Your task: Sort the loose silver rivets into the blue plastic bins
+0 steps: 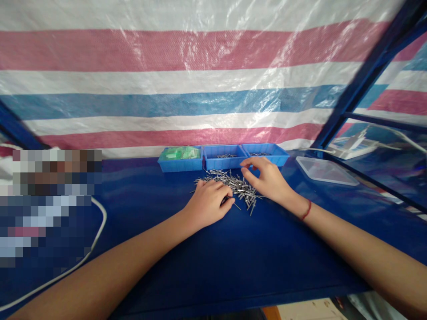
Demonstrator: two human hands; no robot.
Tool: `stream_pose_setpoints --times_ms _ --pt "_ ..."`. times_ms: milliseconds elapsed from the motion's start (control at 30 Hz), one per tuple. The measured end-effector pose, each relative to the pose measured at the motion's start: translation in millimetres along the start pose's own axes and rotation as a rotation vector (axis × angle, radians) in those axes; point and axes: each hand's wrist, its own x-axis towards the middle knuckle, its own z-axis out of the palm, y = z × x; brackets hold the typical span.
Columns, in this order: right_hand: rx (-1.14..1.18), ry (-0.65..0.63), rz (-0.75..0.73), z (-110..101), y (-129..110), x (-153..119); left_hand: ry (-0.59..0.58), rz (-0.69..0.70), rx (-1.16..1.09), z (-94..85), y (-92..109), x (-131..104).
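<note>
A loose pile of thin metal pins (pixel 245 189) lies on the blue table (pixel 213 266). My left hand (pixel 210 202) rests at the pile's left side, fingers curled over some pins; what they hold, if anything, is hidden. Over the right side of the pile is my right hand (pixel 267 178), thumb and forefinger apart, with nothing visible between them. Behind the pile stand three joined blue bins: the left bin (pixel 182 166) holds green packets (pixel 182 153), while the middle bin (pixel 222 162) and the right bin (pixel 278 155) each hold some metal pins.
A clear plastic lid (pixel 327 171) lies at the right, near a blue metal frame (pixel 360 80). Behind it is a white power strip (pixel 353 146). A white cable (pixel 100 231) curves across the left of the table, beside a pixelated area. Striped sheeting (pixel 167 49) hangs behind.
</note>
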Motion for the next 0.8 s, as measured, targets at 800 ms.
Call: stream_pose_setpoints --times_ms 800 --pt "0.699 -0.115 0.220 1 -37 -12 0.259 -0.191 -0.621 3.4 -1 2"
